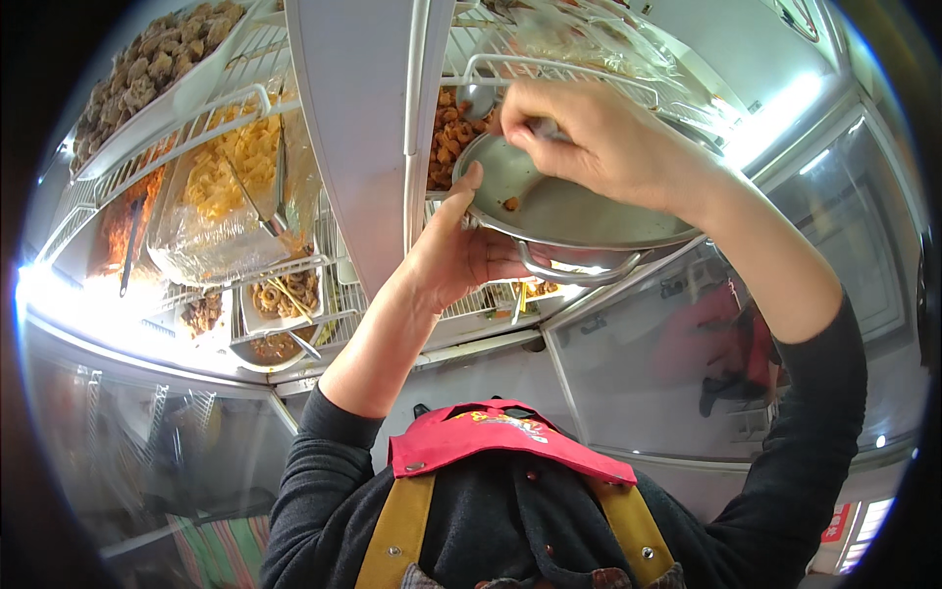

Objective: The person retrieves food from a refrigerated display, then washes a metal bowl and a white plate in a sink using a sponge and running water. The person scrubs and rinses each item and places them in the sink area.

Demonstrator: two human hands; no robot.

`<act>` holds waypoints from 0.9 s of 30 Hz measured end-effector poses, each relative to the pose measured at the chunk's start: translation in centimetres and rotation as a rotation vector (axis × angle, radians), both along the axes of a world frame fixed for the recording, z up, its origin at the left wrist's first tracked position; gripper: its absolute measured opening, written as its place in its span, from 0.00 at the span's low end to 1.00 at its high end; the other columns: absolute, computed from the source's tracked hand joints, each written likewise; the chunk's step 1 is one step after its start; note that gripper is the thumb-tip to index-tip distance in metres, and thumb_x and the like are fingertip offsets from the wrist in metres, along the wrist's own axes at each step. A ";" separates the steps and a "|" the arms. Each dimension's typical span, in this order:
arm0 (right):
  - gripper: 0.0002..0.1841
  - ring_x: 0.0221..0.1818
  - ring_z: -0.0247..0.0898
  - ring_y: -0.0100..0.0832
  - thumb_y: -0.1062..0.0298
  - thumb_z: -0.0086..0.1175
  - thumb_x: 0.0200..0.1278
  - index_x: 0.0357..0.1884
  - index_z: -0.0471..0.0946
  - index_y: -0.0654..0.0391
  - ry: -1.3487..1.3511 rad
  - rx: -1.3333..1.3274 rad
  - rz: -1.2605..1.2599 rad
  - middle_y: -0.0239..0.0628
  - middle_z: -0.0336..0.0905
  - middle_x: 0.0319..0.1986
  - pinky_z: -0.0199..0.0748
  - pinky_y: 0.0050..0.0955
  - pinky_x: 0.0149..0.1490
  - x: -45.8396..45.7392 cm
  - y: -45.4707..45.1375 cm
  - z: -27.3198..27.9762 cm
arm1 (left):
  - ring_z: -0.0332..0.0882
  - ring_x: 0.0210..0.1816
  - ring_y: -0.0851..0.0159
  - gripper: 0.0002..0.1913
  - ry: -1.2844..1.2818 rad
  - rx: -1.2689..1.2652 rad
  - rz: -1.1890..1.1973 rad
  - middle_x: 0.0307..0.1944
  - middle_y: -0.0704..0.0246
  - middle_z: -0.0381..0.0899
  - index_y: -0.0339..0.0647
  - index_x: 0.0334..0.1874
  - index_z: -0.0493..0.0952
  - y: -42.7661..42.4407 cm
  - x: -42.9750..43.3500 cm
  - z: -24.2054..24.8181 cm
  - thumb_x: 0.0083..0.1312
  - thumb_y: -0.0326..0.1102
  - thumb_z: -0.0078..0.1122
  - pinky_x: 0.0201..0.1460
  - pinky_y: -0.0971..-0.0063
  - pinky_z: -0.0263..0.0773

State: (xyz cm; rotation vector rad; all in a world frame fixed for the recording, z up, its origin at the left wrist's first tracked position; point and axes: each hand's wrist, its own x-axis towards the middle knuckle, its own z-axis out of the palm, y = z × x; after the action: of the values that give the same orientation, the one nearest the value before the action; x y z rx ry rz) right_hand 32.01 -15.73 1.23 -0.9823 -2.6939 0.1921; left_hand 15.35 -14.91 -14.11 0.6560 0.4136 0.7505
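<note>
My left hand (478, 254) holds a stainless-steel pot (589, 213), with the thumb over its rim and the fingers beneath, beside a looped side handle (581, 274). The pot is tilted, and one small brown crumb (511, 203) lies inside on its wall. Above the pot, my right hand (589, 143) is curled around a metal spoon (478, 99) and slightly blurred. Most of the spoon's handle is hidden by the fingers. The spoon's bowl is over browned food pieces (450, 132) in a container behind the pot, which hides part of that container.
White wire shelves (559, 66) fill the lit cabinet on both sides of a white upright divider (353, 132). At left are a plastic-lined tray (213, 250) of yellow food with tongs (276, 213), and a white tray (176, 132) of greyish chunks. Glass panels (662, 368) stand nearby.
</note>
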 end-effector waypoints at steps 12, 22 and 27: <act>0.11 0.48 0.75 0.42 0.84 0.49 0.55 0.40 0.69 0.61 0.032 0.281 0.156 0.46 0.76 0.48 0.76 0.33 0.48 5.8 -3.6 -1.2 | 0.83 0.44 0.63 0.26 0.141 0.078 0.077 0.52 0.62 0.78 0.40 0.65 0.66 -1.7 0.1 -1.6 0.70 0.48 0.43 0.45 0.67 0.82; 0.13 0.31 0.79 0.28 0.62 0.42 0.72 0.34 0.71 0.61 0.645 -0.341 -0.167 0.39 0.79 0.31 0.77 0.24 0.38 7.1 -4.8 0.5 | 0.84 0.40 0.63 0.28 0.154 0.115 0.125 0.47 0.60 0.81 0.40 0.63 0.68 -2.1 0.6 -1.1 0.69 0.53 0.44 0.40 0.71 0.82; 0.15 0.32 0.80 0.28 0.60 0.45 0.71 0.32 0.73 0.62 0.656 -0.374 -0.117 0.40 0.80 0.31 0.79 0.24 0.39 5.9 -1.8 -0.2 | 0.84 0.40 0.60 0.27 0.095 0.055 0.134 0.47 0.58 0.81 0.38 0.61 0.68 -2.2 1.2 -1.5 0.70 0.53 0.44 0.38 0.68 0.84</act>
State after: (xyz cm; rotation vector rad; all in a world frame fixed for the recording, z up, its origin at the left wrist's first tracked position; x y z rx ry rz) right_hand 37.87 -17.50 1.04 -0.9537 -2.0283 0.8543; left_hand 16.57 -17.10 -15.58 0.7223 0.5289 0.8621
